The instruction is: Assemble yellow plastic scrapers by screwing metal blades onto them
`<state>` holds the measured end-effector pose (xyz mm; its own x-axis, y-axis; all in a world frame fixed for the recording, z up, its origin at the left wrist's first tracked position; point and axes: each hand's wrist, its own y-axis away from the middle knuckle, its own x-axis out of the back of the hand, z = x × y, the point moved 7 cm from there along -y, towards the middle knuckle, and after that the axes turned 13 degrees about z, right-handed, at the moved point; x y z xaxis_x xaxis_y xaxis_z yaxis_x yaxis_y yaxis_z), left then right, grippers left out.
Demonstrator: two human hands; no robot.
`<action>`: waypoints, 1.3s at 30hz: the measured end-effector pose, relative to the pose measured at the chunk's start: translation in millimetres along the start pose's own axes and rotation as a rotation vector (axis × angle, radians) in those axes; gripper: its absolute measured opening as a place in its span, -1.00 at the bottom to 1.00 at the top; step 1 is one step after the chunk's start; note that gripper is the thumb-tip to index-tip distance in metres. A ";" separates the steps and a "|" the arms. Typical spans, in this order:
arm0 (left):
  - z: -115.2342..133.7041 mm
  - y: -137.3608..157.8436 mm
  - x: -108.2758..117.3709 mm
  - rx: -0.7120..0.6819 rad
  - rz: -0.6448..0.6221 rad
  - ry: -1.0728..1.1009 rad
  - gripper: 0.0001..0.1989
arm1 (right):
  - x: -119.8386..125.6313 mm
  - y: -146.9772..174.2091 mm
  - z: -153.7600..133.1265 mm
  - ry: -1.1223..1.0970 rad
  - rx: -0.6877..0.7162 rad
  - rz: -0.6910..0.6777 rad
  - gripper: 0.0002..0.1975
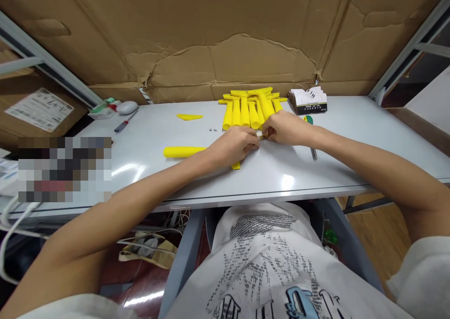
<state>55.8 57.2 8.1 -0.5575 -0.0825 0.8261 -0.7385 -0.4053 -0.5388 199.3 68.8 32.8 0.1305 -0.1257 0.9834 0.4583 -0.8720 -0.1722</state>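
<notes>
My left hand (237, 143) is closed, its fingers curled down just above the tabletop. My right hand (281, 127) meets it from the other side in a pinch. Between their fingertips shows a small pale piece (260, 135), too small to name, and my fingers cover part of it. Under my left wrist lies a yellow tube-shaped handle (183, 152), partly hidden by the hand and forearm. Just behind both hands, several yellow T-shaped handles (245, 112) lie side by side in a stack.
Two tiny metal screws (213, 130) and a flat yellow piece (190, 117) lie to the left. A screwdriver (312, 145) is beneath my right forearm, near a black-and-white box (308, 101). Another screwdriver (124, 123) rests by a white mouse (127, 107). Cardboard (225, 42) stands behind.
</notes>
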 end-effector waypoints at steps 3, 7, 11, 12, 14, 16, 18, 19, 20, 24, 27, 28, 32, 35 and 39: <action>9.7 -1.4 2.6 -0.008 -0.032 0.047 -0.79 | -4.8 0.0 -1.1 -0.122 0.016 -0.036 -0.72; 18.0 -5.2 10.6 0.056 -0.051 0.156 -0.84 | 10.1 -2.9 4.9 -0.141 0.012 0.021 -0.77; -0.3 -10.5 45.9 0.201 0.043 0.192 -0.87 | 68.6 4.4 40.2 -0.169 -0.086 0.237 -0.88; -13.4 -10.2 58.5 0.251 0.081 0.164 -0.85 | 85.2 10.1 56.8 -0.186 -0.146 0.305 -0.89; -50.2 -4.3 79.9 0.388 0.102 0.082 -0.79 | 108.8 24.5 94.6 -0.242 -0.261 0.403 -0.92; -92.2 8.8 90.8 0.526 0.012 -0.015 -0.75 | 111.5 37.7 131.7 -0.282 -0.352 0.378 -0.89; -127.6 24.1 94.2 0.635 -0.092 -0.052 -0.72 | 96.9 46.3 159.7 -0.292 -0.391 0.257 -0.91; -140.4 30.6 94.2 0.679 -0.122 -0.034 -0.69 | 86.8 49.4 170.5 -0.296 -0.414 0.193 -0.92; -149.6 35.0 94.4 0.710 -0.120 -0.008 -0.66 | 76.2 51.8 179.2 -0.297 -0.439 0.131 -0.93; -157.2 39.6 86.8 0.744 -0.125 0.072 -0.56 | 43.9 54.8 196.9 -0.303 -0.503 -0.055 -0.87; -151.3 37.1 81.6 0.729 -0.151 0.043 -0.50 | 32.9 57.6 205.1 -0.307 -0.562 -0.123 -0.87; -149.5 35.9 81.3 0.718 -0.152 0.024 -0.49 | 31.0 59.0 207.2 -0.308 -0.581 -0.131 -0.87; -144.1 32.5 77.9 0.658 -0.179 -0.034 -0.42 | 25.6 61.1 206.1 -0.337 -0.573 -0.159 -0.93; -144.3 32.5 72.9 0.652 -0.193 -0.035 -0.39 | 23.7 55.9 203.1 -0.288 -0.492 -0.169 -0.88; -148.4 34.9 68.9 0.704 -0.186 0.007 -0.52 | 26.0 47.5 205.4 -0.161 -0.403 -0.138 -0.70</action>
<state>-64.7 172.4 21.8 -0.4502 0.0498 0.8916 -0.4036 -0.9020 -0.1534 405.0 121.4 38.6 0.2420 0.0521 0.9689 0.1064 -0.9940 0.0269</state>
